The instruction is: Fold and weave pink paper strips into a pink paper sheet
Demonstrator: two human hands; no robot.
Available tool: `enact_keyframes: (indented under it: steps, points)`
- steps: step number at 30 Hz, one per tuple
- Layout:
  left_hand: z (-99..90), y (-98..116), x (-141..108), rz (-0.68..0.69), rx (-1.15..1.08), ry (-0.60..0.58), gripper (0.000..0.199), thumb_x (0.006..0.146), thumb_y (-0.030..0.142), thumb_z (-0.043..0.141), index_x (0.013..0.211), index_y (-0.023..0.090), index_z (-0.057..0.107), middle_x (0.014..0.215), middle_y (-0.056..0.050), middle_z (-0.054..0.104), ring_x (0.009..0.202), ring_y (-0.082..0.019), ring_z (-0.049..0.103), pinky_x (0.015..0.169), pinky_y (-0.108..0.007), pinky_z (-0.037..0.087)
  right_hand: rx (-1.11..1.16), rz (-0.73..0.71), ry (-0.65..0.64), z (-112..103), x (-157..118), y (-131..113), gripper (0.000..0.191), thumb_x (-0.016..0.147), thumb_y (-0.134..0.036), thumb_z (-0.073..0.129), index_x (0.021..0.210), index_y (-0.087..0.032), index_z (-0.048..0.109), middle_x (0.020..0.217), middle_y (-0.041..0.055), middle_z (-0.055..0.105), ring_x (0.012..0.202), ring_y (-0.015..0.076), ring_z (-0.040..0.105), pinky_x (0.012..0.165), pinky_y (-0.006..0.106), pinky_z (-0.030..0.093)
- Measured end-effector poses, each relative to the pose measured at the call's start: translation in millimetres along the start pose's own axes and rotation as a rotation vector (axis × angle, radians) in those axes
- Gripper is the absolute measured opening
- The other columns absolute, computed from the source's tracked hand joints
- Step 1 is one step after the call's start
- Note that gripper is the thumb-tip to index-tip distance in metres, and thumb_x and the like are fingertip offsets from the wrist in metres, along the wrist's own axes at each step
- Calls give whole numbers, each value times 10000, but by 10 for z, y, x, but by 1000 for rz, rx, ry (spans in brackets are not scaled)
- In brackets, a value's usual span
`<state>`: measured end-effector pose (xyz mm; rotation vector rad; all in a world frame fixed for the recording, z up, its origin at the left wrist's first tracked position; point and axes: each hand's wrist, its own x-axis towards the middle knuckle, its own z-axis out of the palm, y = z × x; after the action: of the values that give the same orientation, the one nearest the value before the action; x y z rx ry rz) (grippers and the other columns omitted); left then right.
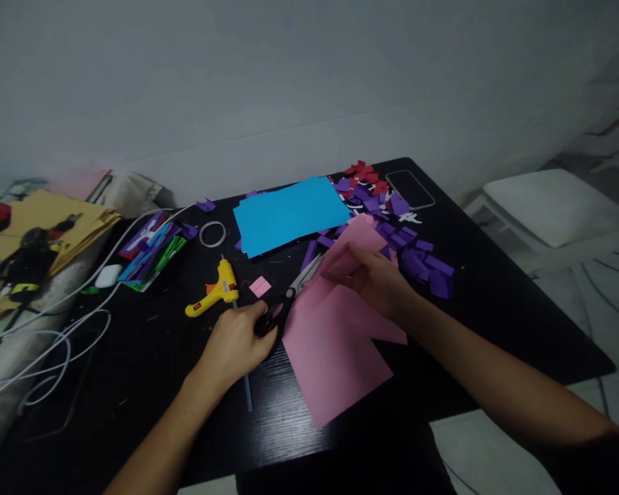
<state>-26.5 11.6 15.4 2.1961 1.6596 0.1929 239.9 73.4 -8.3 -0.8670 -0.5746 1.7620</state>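
Your left hand (243,338) is closed around the black handles of the scissors (291,293), whose blades point away from you and reach the left edge of the pink paper (335,350). Whether the blades have paper between them is hard to tell. Your right hand (374,278) pinches the upper part of that paper between thumb and fingers, lifting it off the desk (495,337). The lower part spreads toward you, near the front edge, with a notch on its right side.

Just left of the scissors you have a small pink folded piece (261,287), and past it a yellow glue gun (217,291) lies on its side, with a clear stick (247,392) running toward you near your left wrist. Beyond the glue gun sits a roll of tape (212,234). A stack of blue paper (294,213) lies behind your hands, toward the wall. Purple pieces (415,265) are scattered beyond and to the right of your right hand, with red pieces (358,167) farther back. On your left, a white case (108,276) sits beside a bundle of coloured paper (157,251), and white cables (64,337) loop across the desk.
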Motion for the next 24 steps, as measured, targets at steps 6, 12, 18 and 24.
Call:
enact_keyframes:
  steps: [6, 12, 18, 24]
  points:
    - [0, 8, 2, -9, -12, -5, 202, 844, 279, 555, 676, 235, 453, 623, -21, 606, 555, -182, 567, 593, -305, 338, 6, 29, 20, 10, -4, -3, 195, 920, -393, 780, 836, -217, 764, 851, 41, 805, 853, 222, 762, 973, 478, 626]
    - [-11, 8, 0, -47, -13, -10, 205, 854, 294, 567, 680, 227, 481, 620, -18, 606, 557, -180, 565, 592, -304, 319, 23, 20, 18, -1, 10, -1, 159, 906, -368, 791, 841, -225, 766, 827, 28, 803, 831, 215, 766, 940, 455, 646]
    - [-12, 3, 3, -47, -3, -23, 213, 867, 305, 565, 689, 221, 482, 636, -21, 610, 569, -177, 566, 602, -298, 319, 26, 30, 20, -20, 26, 1, 182, 941, -348, 755, 847, -192, 773, 842, 51, 808, 818, 211, 772, 912, 424, 648]
    - [2, -18, 4, -11, 18, -22, 203, 874, 286, 554, 701, 225, 466, 659, -28, 632, 593, -188, 593, 613, -302, 342, 57, 32, 11, -3, 24, 4, 201, 974, -320, 712, 829, -197, 777, 817, 45, 805, 807, 207, 766, 898, 419, 656]
